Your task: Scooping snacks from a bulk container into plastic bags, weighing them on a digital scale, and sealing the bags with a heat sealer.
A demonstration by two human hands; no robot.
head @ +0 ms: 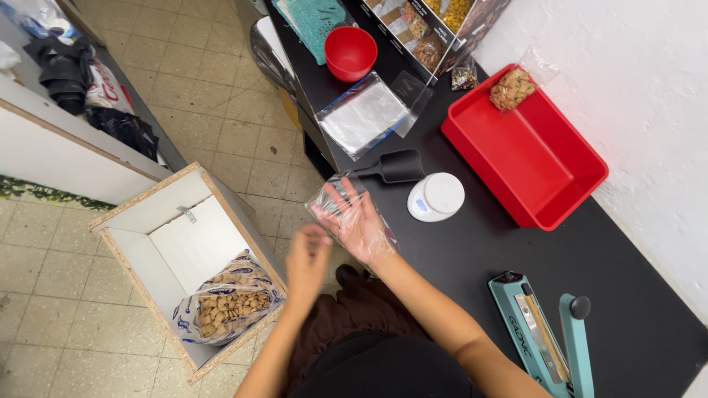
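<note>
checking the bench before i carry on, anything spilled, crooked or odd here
Nothing spilled. One oddity: a filled snack bag lies on the far rim of the red tray, half hanging out. The right hand wears a loose clear glove; the left hand is bare.

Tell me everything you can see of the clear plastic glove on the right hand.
The clear plastic glove is thin, see-through and crinkled, loosely covering the right hand, fingers spread, palm up. It is half on, its cuff bunched near the wrist. The left hand is at that cuff. It hovers at the black table's edge.
</note>
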